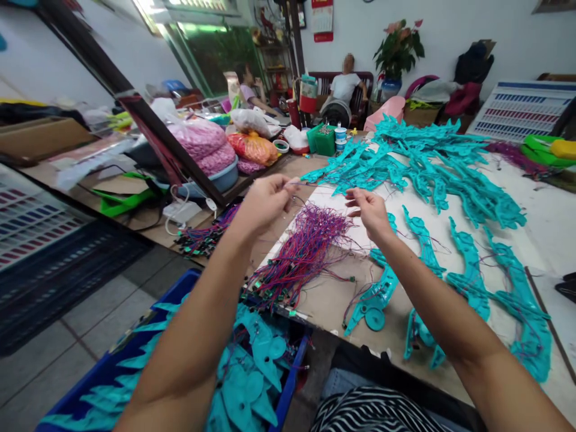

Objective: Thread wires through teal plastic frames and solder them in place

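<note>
My left hand (270, 201), raised over the table, pinches a thin wire (310, 183) between thumb and fingers. That wire runs across toward my right hand (368, 211), whose fingertips are drawn together; what lies between them is too small to make out. Beneath both hands spreads a pile of red and purple wires (310, 243) with small green connectors at the near end. Close to my right forearm lies a turquoise plastic piece (378, 294) with wires on it. More turquoise pieces (468, 258) with wires are laid in a row to the right.
A heap of turquoise pieces (405, 156) covers the table's far side. Below the left edge stands a blue crate (292, 378) of similar parts. A dark post (175, 150) slants up at left, near a basin (225, 179) with pink bags. Two people sit at the back.
</note>
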{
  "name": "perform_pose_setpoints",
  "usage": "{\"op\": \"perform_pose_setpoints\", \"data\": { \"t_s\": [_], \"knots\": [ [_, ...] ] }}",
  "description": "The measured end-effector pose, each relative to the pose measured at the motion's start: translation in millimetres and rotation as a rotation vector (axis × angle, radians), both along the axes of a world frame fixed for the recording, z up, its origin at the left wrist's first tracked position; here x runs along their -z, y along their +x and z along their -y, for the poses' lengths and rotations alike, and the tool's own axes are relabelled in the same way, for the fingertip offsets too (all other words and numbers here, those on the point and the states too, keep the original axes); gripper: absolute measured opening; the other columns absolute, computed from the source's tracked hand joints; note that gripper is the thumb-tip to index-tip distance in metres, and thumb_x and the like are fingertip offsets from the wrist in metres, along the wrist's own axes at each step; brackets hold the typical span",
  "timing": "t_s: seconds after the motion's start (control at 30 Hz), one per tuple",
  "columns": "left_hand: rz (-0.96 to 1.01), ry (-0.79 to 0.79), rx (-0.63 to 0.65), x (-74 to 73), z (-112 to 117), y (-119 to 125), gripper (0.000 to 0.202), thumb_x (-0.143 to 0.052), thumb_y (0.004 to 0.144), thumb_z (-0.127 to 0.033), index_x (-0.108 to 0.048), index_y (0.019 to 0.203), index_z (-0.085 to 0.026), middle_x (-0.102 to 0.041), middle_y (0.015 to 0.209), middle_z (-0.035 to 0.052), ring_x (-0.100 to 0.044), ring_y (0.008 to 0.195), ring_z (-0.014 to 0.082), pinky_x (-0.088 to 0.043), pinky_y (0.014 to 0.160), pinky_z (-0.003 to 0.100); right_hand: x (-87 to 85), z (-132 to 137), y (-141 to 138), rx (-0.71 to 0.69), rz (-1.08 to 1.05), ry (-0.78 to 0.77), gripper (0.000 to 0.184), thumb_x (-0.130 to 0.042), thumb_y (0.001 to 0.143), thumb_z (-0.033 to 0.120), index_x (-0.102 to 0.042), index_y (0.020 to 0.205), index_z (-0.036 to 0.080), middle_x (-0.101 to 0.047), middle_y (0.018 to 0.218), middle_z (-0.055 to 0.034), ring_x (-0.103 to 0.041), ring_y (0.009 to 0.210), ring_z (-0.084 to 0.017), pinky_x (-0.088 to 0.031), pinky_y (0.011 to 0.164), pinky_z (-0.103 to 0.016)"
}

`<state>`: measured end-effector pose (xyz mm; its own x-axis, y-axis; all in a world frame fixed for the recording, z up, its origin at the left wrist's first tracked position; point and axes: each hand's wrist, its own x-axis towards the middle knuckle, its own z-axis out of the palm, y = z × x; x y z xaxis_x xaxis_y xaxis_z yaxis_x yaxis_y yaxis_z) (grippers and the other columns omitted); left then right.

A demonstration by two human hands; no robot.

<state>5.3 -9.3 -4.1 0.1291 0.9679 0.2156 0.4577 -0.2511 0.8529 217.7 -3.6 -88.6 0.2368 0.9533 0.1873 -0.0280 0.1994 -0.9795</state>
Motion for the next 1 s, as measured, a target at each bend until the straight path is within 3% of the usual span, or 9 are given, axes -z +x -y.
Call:
{"op": "perform_pose_setpoints", "data": {
  "t_s": [0.1,0.17,0.3,0.43,0.5,0.6,0.67,0.8,1.0],
  "knots": [
    [-0.142,-0.130,0.091,-44.6,-10,-9,0.027,-0.048,0.091,-0.022,-0.063,0.085,0.000,-0.033,0.051,-0.0101,-0.028,0.043,-0.0069,-0.019,0.057,0.013,-11.9,-15,19,-0.008,0.173,-0.040,0.026,-0.068,0.081,0.040,-0.067,0.074,0.015,-0.062,0.059,-0.0002,-0.054,0.051,-0.008,-0.038,0.039,-0.015],
    [-0.147,-0.199,0.165,-69.2,-12,-17,0.038,-0.029,0.094,-0.016,-0.056,0.095,0.011,-0.025,0.058,-0.0116,-0.026,0.048,-0.0126,-0.015,0.062,0.018,-18.6,-22,30,-0.077,0.281,-0.129,0.025,-0.072,0.078,0.033,-0.065,0.065,0.013,-0.053,0.044,0.0030,-0.044,0.039,-0.006,-0.030,0.035,-0.016],
    [-0.008,-0.200,0.137,-94.9,-10,-32,0.064,0.007,0.084,-0.009,-0.043,0.112,0.019,-0.017,0.069,-0.0082,-0.029,0.052,-0.0161,-0.008,0.061,0.024,-33.5,-32,36,-0.170,0.131,-0.186,0.029,-0.073,0.080,0.037,-0.064,0.068,0.013,-0.047,0.041,0.0062,-0.038,0.031,-0.004,-0.022,0.032,-0.018],
    [0.111,-0.190,0.084,-93.2,-14,-49,0.072,0.016,0.079,-0.007,-0.043,0.111,0.019,-0.016,0.066,-0.0085,-0.032,0.051,-0.0160,-0.008,0.063,0.025,-54.3,-45,28,-0.282,0.149,-0.241,0.024,-0.075,0.079,0.030,-0.063,0.067,0.013,-0.055,0.047,0.0022,-0.051,0.035,-0.007,-0.035,0.035,-0.019],
    [0.215,-0.167,0.100,-88.2,-19,-59,0.048,-0.014,0.091,-0.013,-0.056,0.100,0.009,-0.018,0.055,-0.0120,-0.031,0.043,-0.0122,-0.014,0.065,0.018,-63.6,-53,22,-0.338,0.170,-0.181,0.022,-0.073,0.080,0.025,-0.064,0.065,0.013,-0.054,0.045,0.0027,-0.055,0.040,-0.009,-0.043,0.041,-0.019],
    [0.365,-0.154,0.149,-80.0,-28,-70,0.010,-0.057,0.084,-0.018,-0.062,0.080,-0.010,-0.029,0.040,-0.0101,-0.028,0.034,-0.0002,-0.012,0.043,0.015,-68.5,-64,14,-0.451,0.208,-0.026,0.027,-0.066,0.086,0.030,-0.066,0.064,0.015,-0.055,0.045,0.0043,-0.055,0.044,-0.006,-0.047,0.049,-0.016],
    [0.361,-0.185,0.120,-74.5,-30,-70,0.015,-0.055,0.087,-0.015,-0.061,0.073,-0.013,-0.033,0.038,-0.0077,-0.026,0.033,0.0026,-0.011,0.039,0.018,-65.1,-69,8,-0.501,0.300,-0.029,0.034,-0.064,0.088,0.034,-0.065,0.059,0.015,-0.054,0.045,0.0045,-0.052,0.044,-0.005,-0.046,0.048,-0.015],
    [0.272,-0.282,-0.008,-64.5,-24,-53,0.027,-0.046,0.093,-0.010,-0.061,0.070,-0.014,-0.033,0.038,-0.0067,-0.022,0.032,0.0030,-0.009,0.038,0.019,-54.3,-73,5,-0.513,0.356,-0.057,0.029,-0.058,0.093,0.037,-0.066,0.079,0.012,-0.064,0.067,0.0016,-0.059,0.056,-0.007,-0.052,0.056,-0.020],
    [0.290,-0.294,-0.041,-53.5,-24,-36,0.033,-0.040,0.096,-0.011,-0.060,0.070,-0.014,-0.032,0.037,-0.0068,-0.019,0.031,0.0032,-0.009,0.039,0.018,-46.5,-81,19,-0.467,0.426,-0.090,0.027,-0.058,0.093,0.037,-0.066,0.101,0.012,-0.068,0.097,-0.0052,-0.065,0.082,-0.014,-0.057,0.073,-0.029]
  ]
}}
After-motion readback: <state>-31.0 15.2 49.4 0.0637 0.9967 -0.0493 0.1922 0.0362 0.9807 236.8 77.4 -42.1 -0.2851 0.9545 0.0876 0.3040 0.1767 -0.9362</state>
